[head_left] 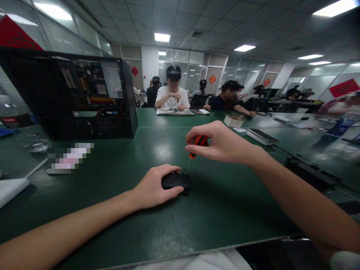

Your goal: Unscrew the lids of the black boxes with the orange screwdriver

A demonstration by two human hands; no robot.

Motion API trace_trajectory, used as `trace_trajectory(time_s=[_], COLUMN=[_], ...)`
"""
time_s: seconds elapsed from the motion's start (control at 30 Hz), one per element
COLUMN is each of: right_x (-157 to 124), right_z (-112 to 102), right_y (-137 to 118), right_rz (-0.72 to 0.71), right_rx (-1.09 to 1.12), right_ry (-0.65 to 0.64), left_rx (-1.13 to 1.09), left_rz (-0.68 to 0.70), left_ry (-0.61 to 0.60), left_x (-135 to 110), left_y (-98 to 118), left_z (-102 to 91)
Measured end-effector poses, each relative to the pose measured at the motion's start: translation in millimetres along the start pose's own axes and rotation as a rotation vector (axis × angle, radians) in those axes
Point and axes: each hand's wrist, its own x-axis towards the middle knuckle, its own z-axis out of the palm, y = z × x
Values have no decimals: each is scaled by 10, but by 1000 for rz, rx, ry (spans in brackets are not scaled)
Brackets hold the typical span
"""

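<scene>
A small black box (180, 182) rests on the green tabletop (157, 228), roughly in the middle of the head view. My left hand (157, 185) grips it from the left, thumb along the near side and fingers along the far side. Above it, my right hand (216, 144) is closed around the orange-and-black handle of a screwdriver (200, 141). The thin shaft slants down to the left, and its tip meets the top of the box near the far edge. Whether a screw sits under the tip is too small to tell.
An open black computer case (92, 123) stands at the left. Nearer lies a pixelated flat item (70, 157). A small open carton (234, 120), a white box with a dark top (262, 137) and a black device (309, 174) are on the right. Across the table sits a person (173, 93).
</scene>
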Motion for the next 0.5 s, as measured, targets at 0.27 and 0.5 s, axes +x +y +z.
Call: trace_trajectory(time_s=[0.27, 0.5], right_x=[-133, -210], right_z=[-354, -424], right_y=[108, 84], right_rz=[190, 193], right_rx=[-85, -68], right_ry=[-685, -813], left_rx=[-16, 3], left_rz=[-23, -31], left_ry=[-45, -55], left_x=[-2, -3], left_y=[-32, -10], left_z=[0, -12])
